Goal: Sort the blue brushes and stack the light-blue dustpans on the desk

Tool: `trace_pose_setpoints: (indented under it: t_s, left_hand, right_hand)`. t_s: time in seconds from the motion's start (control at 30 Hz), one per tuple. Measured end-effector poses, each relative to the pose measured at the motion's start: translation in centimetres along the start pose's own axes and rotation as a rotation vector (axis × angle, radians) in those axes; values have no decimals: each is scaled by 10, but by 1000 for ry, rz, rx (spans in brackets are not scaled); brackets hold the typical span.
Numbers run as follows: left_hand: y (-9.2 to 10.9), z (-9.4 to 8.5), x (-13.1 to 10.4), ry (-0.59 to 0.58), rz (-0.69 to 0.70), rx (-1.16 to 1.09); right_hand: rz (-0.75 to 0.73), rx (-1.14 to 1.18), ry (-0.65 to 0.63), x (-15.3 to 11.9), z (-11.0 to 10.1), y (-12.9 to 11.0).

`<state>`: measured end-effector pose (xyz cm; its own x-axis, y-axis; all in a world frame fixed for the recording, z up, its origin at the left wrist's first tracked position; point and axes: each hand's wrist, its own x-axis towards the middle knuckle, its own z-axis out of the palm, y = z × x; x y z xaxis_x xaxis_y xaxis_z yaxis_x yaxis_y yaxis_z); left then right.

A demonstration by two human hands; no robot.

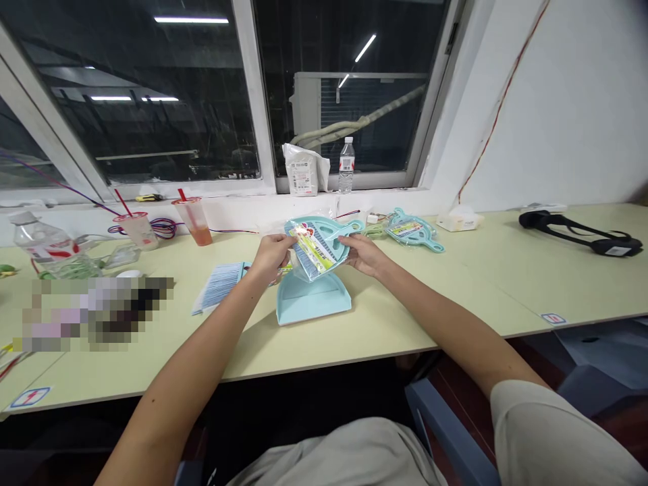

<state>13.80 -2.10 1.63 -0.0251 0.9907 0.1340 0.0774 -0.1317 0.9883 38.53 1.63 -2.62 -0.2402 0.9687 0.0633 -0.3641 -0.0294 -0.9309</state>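
My left hand [273, 254] and right hand [365, 255] pinch the wrapped dustpan set [316, 248] — with too loose a grip, it may drop onto the bare dustpan [314, 301] below.

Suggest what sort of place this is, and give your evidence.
Probably an indoor shared workroom, though the pictures cannot confirm its exact use: a long pale table with a small framed sticker at its front edge stands below a large window.
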Motion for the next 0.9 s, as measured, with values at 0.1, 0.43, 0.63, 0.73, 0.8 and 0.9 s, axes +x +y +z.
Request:
trace_pose_setpoints:
  t_s: [0.1, 0.43, 0.63, 0.73, 0.8, 0.9]
  left_hand:
    - [1, -7, 2, -22, -24, -32]
    - [14, -52, 23, -38, -115, -189]
    - [20, -99, 42, 262, -54, -372]
    - [17, -115, 46, 370, 19, -445]
    - [13, -121, 47, 412, 55, -479]
    - [5, -121, 48, 434, 80, -503]
  right_hand:
    - [-12, 9, -26, 0, 0, -1]
    - [-31, 27, -1, 17, -4, -7]
    - [-50, 20, 148, 63, -18, -27]
    - [-23, -2, 194, 106, -2, -32]
    - [-11, -53, 233, 134, 16, -29]
    - [16, -189, 270, 167, 41, -17]
